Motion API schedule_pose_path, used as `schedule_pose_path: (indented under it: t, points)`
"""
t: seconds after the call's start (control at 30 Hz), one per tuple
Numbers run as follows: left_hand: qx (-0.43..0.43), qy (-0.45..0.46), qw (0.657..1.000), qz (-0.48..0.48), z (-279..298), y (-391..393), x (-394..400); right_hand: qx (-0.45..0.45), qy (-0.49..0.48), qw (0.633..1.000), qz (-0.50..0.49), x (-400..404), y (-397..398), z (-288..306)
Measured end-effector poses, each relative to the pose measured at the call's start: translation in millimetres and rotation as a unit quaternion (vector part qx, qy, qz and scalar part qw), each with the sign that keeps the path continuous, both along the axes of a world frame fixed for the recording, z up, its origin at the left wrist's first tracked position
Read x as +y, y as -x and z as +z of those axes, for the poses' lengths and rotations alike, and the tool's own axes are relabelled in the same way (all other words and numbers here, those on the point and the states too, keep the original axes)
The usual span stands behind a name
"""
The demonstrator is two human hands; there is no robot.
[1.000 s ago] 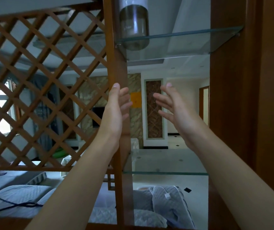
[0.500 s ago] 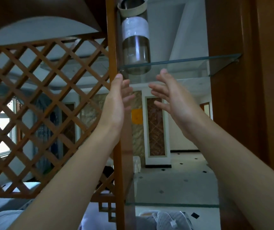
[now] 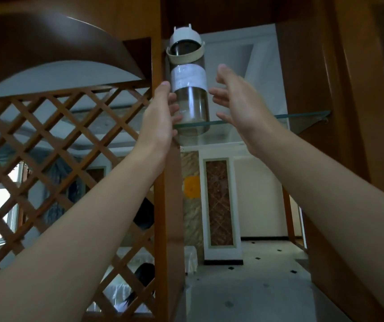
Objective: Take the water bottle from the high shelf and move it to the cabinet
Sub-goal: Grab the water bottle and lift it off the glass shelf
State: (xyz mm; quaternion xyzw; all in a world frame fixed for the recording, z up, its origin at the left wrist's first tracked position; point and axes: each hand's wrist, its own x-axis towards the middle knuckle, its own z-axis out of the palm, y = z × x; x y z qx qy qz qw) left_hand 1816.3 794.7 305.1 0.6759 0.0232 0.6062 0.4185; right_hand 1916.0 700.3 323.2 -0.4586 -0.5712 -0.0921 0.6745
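The water bottle (image 3: 190,89) stands upright on a high glass shelf (image 3: 279,122), close to the wooden post. It is clear and smoky, with a white lid, a beige strap and a white band round its middle. My left hand (image 3: 160,115) is raised at the bottle's left side, fingers open and at or very near its lower body. My right hand (image 3: 235,101) is raised on the bottle's right, fingers spread, with a small gap to the bottle. Neither hand holds anything.
A wooden post (image 3: 163,182) runs vertically just left of the bottle. A wooden lattice screen (image 3: 47,159) fills the left. A brown wooden panel (image 3: 326,89) bounds the shelf on the right. A room with a tiled floor (image 3: 244,287) lies beyond.
Both hands have risen from below the glass shelf to either side of the bottle. The view has tilted upward, so the whole bottle with its lid now shows.
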Motion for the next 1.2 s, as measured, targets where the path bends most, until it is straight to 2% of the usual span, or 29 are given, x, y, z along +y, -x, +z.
schedule_pose_path:
  t: [0.43, 0.67, 0.97, 1.2]
  points:
    - [-0.013, -0.028, 0.993, 0.118, 48, -37, 3, 0.018, 0.005, 0.999, -0.048, 30, -11, 68]
    - [0.008, 0.016, 0.99, 0.139, 64, -55, 12, 0.026, 0.02, 0.999, -0.027, 56, -25, 91]
    - [0.062, -0.012, 0.983, 0.173, 71, -61, 27, 0.052, 0.019, 0.998, -0.034, 78, -43, 109]
    - [0.098, 0.013, 0.978, 0.181, 82, -64, 28, 0.077, 0.026, 0.996, -0.029, 88, -41, 115]
